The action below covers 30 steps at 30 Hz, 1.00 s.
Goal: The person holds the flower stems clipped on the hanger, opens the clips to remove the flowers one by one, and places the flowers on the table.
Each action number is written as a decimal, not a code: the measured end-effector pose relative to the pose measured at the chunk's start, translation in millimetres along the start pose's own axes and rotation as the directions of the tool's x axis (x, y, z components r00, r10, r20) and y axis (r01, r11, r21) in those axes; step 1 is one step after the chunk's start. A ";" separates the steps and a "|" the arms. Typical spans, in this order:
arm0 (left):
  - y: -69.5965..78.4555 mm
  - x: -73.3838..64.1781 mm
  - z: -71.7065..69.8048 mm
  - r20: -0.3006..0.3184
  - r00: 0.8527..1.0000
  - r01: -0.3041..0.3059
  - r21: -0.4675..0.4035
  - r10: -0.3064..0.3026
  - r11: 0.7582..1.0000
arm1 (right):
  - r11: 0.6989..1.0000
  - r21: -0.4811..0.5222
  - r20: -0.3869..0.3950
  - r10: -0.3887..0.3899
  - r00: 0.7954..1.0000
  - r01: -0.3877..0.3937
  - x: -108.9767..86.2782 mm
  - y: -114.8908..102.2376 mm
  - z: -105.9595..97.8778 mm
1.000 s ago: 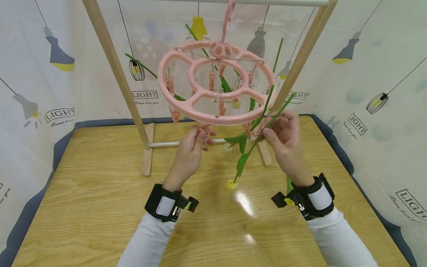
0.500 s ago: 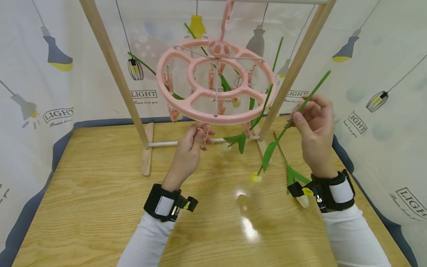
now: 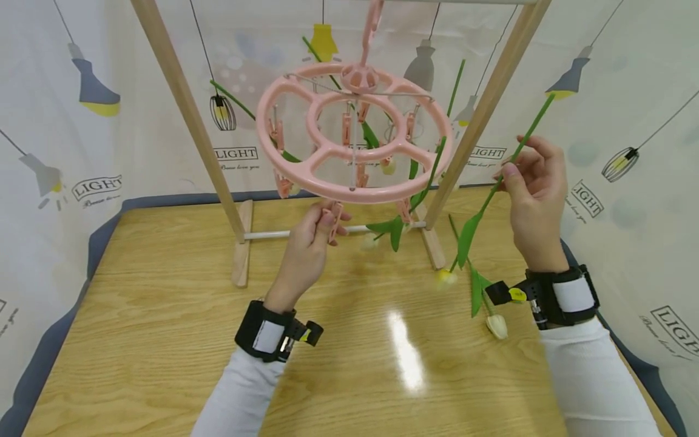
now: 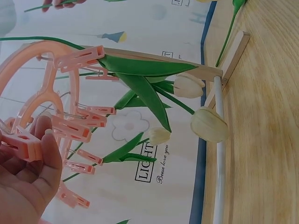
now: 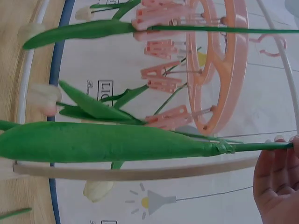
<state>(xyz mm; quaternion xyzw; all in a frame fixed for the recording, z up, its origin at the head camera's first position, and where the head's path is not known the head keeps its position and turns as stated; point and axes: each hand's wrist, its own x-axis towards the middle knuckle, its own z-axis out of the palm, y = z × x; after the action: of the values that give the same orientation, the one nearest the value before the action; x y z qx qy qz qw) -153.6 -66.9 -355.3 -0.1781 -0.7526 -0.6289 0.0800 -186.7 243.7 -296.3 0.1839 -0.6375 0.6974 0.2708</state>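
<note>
My left hand [image 3: 303,246] pinches a pink clothespin [image 3: 335,221] on the near edge of a round pink clip hanger [image 3: 357,195]. In the left wrist view, thumb and fingers lie around that clothespin. Off to the right of the hanger, my right hand [image 3: 537,209] holds an artificial tulip [image 3: 468,238] by its green stem. Its pale yellow bloom points down toward the table, and the stem's end sticks up above the fingers. Several other tulips hang in the hanger's clips, white blooms [image 4: 209,124] downward.
A wooden frame [image 3: 486,109] with a white top bar carries the hanger and stands on the wooden table [image 3: 164,340]. A white tulip [image 3: 496,326] lies on the table at right, near the right wrist. A printed cloth [image 3: 617,255] surrounds the table.
My right hand has moved right and a little up with the tulip, away from the hanger. My left hand stays at the clothespin. The tulip on the table has come into fuller view.
</note>
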 end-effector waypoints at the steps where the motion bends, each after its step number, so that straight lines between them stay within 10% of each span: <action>1: 0.1 0.0 -0.1 -0.001 1.000 0.000 0.002 0.000 1.000 | 1.000 -0.019 -0.002 0.008 1.000 -0.008 2.2 0.2 -1.3; 13: -0.8 0.6 0.8 0.005 1.000 -0.007 -0.016 0.007 1.000 | 0.921 -0.360 -0.074 0.129 0.989 -0.148 28.4 9.9 -26.5; 30: -2.4 -1.2 -2.1 0.005 1.000 -0.002 -0.008 0.002 1.000 | 0.630 -0.730 -0.107 0.277 0.955 -0.265 45.3 33.8 -64.3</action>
<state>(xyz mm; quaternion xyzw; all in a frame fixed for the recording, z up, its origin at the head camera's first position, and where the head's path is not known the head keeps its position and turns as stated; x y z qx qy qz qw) -153.7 -69.4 -357.4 -0.1807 -0.7501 -0.6314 0.0779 -237.2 312.3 -303.4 -0.0333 -0.8864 0.4118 0.2088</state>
